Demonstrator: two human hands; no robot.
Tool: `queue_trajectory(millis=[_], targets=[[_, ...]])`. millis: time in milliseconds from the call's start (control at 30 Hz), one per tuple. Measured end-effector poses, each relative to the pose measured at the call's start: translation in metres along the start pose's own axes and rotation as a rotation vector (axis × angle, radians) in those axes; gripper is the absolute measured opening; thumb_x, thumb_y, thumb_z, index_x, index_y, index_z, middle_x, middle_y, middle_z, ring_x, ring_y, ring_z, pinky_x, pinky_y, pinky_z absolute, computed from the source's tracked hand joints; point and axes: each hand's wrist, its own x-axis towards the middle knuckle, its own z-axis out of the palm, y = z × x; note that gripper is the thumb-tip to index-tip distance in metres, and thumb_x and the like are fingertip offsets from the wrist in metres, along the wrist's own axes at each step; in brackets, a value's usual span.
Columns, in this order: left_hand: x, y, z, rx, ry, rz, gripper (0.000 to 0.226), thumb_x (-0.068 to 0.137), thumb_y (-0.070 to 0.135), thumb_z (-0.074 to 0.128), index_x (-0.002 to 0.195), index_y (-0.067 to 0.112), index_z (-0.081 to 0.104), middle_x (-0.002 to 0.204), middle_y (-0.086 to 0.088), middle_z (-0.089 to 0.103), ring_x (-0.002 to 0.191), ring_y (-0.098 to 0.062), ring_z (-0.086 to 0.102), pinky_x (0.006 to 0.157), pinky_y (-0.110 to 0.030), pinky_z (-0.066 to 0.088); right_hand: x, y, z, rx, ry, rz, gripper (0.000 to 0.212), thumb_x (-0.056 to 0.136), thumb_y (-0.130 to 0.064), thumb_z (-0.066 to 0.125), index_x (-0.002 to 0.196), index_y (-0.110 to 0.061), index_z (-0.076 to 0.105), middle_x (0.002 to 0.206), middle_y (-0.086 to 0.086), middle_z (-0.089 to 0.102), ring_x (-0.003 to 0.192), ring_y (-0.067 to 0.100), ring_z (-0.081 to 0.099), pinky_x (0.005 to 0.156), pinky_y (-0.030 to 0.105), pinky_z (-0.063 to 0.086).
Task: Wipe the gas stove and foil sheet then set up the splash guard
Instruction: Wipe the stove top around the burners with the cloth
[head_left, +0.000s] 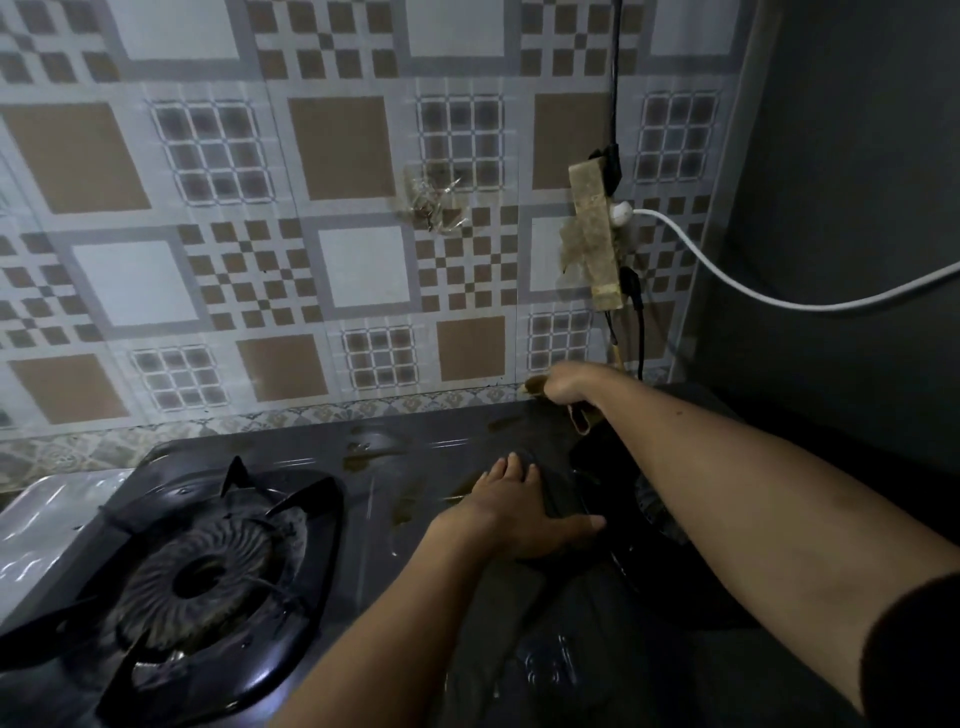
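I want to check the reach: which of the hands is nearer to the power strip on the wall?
The right hand. It grips a cloth at the stove's back edge, just below the power strip. The left hand rests lower, on the right burner's grate.

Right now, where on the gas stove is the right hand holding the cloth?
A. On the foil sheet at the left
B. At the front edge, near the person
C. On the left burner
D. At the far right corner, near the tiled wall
D: the right hand grips the cloth at the back right corner of the gas stove, just below the tiled wall.
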Motion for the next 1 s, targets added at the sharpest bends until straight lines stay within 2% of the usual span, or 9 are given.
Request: queue_trajectory(millis=[167, 233, 300, 433, 567, 633, 767, 900, 1000], targets=[[-0.02, -0.037, -0.007, 0.099, 0.207, -0.059, 0.107, 0.079, 0.079, 0.036, 0.154, 0.01, 0.004, 0.161, -0.015, 0.0, 0.149, -0.03, 0.001, 0.122, -0.043, 0.007, 0.0, 0.004, 0.006, -0.019, 0.027, -0.033, 0.033, 0.096, -0.014, 0.041, 0.126, -0.003, 0.05, 0.118, 0.017, 0.055, 0.102, 0.03, 0.057, 0.076, 0.034, 0.049], [-0.032, -0.051, -0.001, 0.076, 0.151, -0.142, 0.11, 0.074, 0.085, 0.032, 0.154, 0.013, 0.011, 0.161, -0.013, 0.008, 0.148, -0.03, 0.007, 0.121, -0.044, 0.012, 0.003, 0.007, 0.012, -0.016, 0.043, -0.038, 0.029, 0.094, -0.016, 0.043, 0.118, -0.005, 0.056, 0.108, 0.014, 0.056, 0.093, 0.028, 0.059, 0.073, 0.034, 0.054], [-0.042, -0.052, 0.005, 0.087, 0.076, -0.196, 0.11, 0.076, 0.085, 0.027, 0.154, 0.011, 0.005, 0.162, -0.013, 0.0, 0.149, -0.029, 0.001, 0.122, -0.042, 0.007, 0.006, 0.009, 0.017, -0.029, 0.084, -0.057, 0.028, 0.092, -0.018, 0.044, 0.113, -0.008, 0.059, 0.106, 0.012, 0.058, 0.087, 0.026, 0.059, 0.069, 0.035, 0.055], [-0.046, -0.044, 0.011, 0.13, 0.01, -0.223, 0.112, 0.079, 0.083, 0.026, 0.151, 0.005, -0.008, 0.159, -0.015, -0.016, 0.148, -0.029, -0.013, 0.122, -0.039, -0.002, 0.01, 0.01, 0.022, -0.12, 0.109, -0.117, 0.032, 0.089, -0.013, 0.042, 0.114, -0.009, 0.062, 0.116, 0.013, 0.059, 0.086, 0.027, 0.057, 0.066, 0.031, 0.05], [-0.047, -0.044, 0.008, 0.109, -0.024, -0.229, 0.114, 0.078, 0.083, 0.028, 0.151, 0.004, -0.01, 0.159, -0.015, -0.019, 0.147, -0.028, -0.017, 0.121, -0.037, -0.004, 0.009, 0.01, 0.026, -0.18, 0.152, -0.131, 0.031, 0.09, -0.014, 0.042, 0.112, -0.009, 0.063, 0.108, 0.012, 0.059, 0.078, 0.025, 0.053, 0.059, 0.029, 0.041], [-0.049, -0.043, 0.009, 0.096, -0.021, -0.221, 0.114, 0.078, 0.082, 0.03, 0.151, 0.004, -0.01, 0.158, -0.015, -0.02, 0.147, -0.027, -0.018, 0.12, -0.037, -0.005, 0.008, 0.01, 0.027, -0.199, 0.171, -0.142, 0.032, 0.09, -0.014, 0.042, 0.114, -0.01, 0.062, 0.112, 0.012, 0.06, 0.082, 0.027, 0.054, 0.06, 0.029, 0.04], [-0.051, -0.044, 0.013, 0.09, 0.004, -0.21, 0.114, 0.077, 0.083, 0.03, 0.151, 0.005, -0.011, 0.158, -0.014, -0.021, 0.147, -0.026, -0.019, 0.122, -0.039, -0.003, -0.003, 0.006, 0.027, -0.193, 0.162, -0.166, 0.041, 0.088, -0.012, 0.041, 0.123, -0.019, 0.062, 0.128, 0.009, 0.058, 0.105, 0.027, 0.058, 0.078, 0.032, 0.049], [-0.05, -0.048, 0.012, 0.07, 0.008, -0.197, 0.114, 0.077, 0.083, 0.032, 0.151, 0.006, -0.011, 0.158, -0.014, -0.02, 0.147, -0.028, -0.018, 0.121, -0.039, -0.003, -0.02, -0.013, 0.034, -0.192, 0.119, -0.203, 0.043, 0.093, -0.012, 0.039, 0.131, -0.023, 0.054, 0.129, 0.01, 0.054, 0.1, 0.026, 0.055, 0.076, 0.034, 0.048], [-0.05, -0.047, 0.013, 0.081, 0.025, -0.193, 0.115, 0.077, 0.082, 0.032, 0.151, 0.004, -0.01, 0.159, -0.016, -0.018, 0.147, -0.029, -0.016, 0.122, -0.039, -0.002, -0.035, -0.022, 0.04, -0.134, 0.088, -0.259, 0.053, 0.092, -0.006, 0.038, 0.137, -0.032, 0.049, 0.138, 0.01, 0.049, 0.115, 0.028, 0.051, 0.088, 0.037, 0.046]])
